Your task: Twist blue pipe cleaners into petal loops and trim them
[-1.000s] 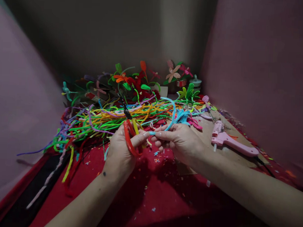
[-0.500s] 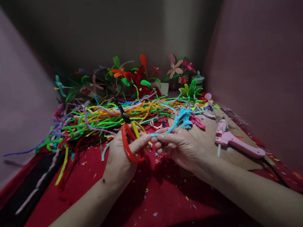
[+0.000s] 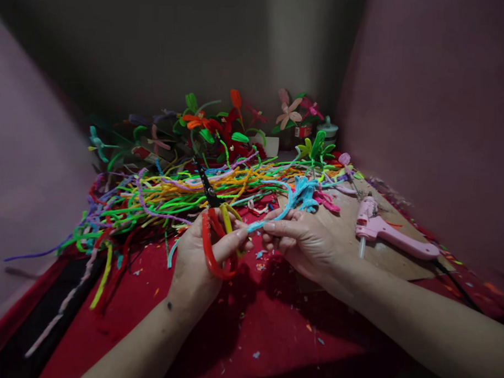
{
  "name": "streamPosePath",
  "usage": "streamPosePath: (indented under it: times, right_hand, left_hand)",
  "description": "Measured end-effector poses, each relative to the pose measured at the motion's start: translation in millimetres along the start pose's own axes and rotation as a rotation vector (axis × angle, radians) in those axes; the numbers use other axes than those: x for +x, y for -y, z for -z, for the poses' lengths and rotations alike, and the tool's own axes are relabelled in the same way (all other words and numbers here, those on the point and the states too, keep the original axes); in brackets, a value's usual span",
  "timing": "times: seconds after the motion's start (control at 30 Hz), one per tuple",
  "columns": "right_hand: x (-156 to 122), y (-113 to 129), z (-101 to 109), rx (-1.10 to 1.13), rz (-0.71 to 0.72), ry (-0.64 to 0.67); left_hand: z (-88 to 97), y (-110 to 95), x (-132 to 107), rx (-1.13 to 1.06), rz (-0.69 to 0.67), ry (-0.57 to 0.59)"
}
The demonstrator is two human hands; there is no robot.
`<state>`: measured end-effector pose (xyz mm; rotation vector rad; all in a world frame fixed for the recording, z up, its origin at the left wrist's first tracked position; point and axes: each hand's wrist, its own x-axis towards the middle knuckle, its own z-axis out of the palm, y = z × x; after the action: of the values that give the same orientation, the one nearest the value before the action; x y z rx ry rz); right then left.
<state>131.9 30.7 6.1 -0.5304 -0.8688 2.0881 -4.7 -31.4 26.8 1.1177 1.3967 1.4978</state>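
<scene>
My left hand is closed, with scissors hanging on it; their red and yellow handles loop by the thumb and the dark blades point away from me. Between that thumb and fingertips is one end of a light blue pipe cleaner. My right hand pinches the same pipe cleaner a short way along, and the rest curves up behind its fingers. A bunch of folded light blue pipe cleaner loops lies just beyond the right hand.
Many coloured pipe cleaners are heaped beyond my hands. A pink glue gun lies on a board at the right. Pipe cleaner flowers stand along the back wall. Small scraps dot the red cloth.
My hands have drawn slightly apart, so more of the light blue pipe cleaner shows between them. The scissors have tilted a little in my left hand.
</scene>
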Motion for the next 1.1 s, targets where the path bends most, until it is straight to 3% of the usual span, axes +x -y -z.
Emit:
streamPosePath:
  times: [0.3,0.7,0.83,1.0,1.1]
  right_hand:
    - [-0.5,1.3,3.0,0.005,0.001,-0.026]
    - [-0.3,2.2,1.6,-0.029,0.044,-0.039]
    - [-0.9,6.6,2.3,-0.093,0.121,-0.091]
    - [3.3,16.2,9.8,-0.192,0.277,-0.106]
    - [6.6,23.0,13.3,-0.24,0.328,-0.116]
  left_hand:
    - [4.1,10.9,0.9,-0.044,-0.021,0.052]
    - [-5.2,4.1,-2.1,0.078,-0.027,-0.012]
    - [3.5,2.4,3.9,0.287,-0.016,0.062]
    - [25.8,0.0,10.3,0.863,-0.213,0.221]
    - [30.0,-1.3,8.9,1.069,-0.256,0.293]
